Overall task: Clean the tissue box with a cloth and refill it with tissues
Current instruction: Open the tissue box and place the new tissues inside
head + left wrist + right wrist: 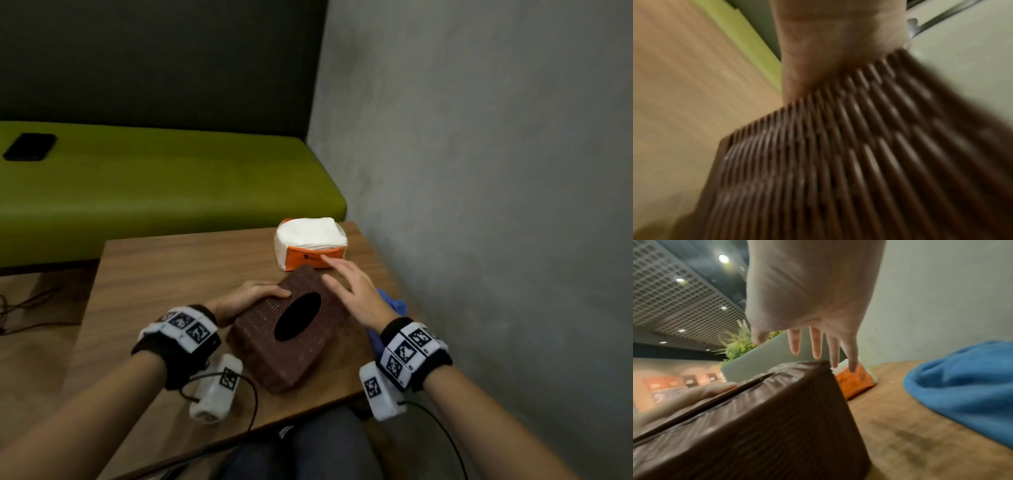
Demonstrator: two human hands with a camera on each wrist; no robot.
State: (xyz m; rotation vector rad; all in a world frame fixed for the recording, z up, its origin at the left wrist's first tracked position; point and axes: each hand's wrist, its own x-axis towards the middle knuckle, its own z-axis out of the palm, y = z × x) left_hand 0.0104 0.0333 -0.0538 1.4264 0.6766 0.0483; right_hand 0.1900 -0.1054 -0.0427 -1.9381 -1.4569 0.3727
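Note:
The brown woven tissue box (pixel 291 329) with a dark oval slot lies slantwise in the middle of the wooden table (pixel 171 274). My left hand (pixel 253 294) grips its left long side, thumb on top; the left wrist view shows the palm (pixel 828 48) against the box's ribbed top (pixel 859 154). My right hand (pixel 349 287) hovers over the box's far right corner, fingers (pixel 816 345) straight and spread, holding nothing. Just beyond them sits the orange-and-white tissue pack (pixel 310 240), its top open. A blue cloth (pixel 390 301) lies crumpled on the table to the right of the box (pixel 777 426).
A grey wall (pixel 479 171) runs close along the table's right edge. A green bench (pixel 171 178) stands behind the table with a black phone (pixel 30 146) on it. Cables lie on the floor at the left.

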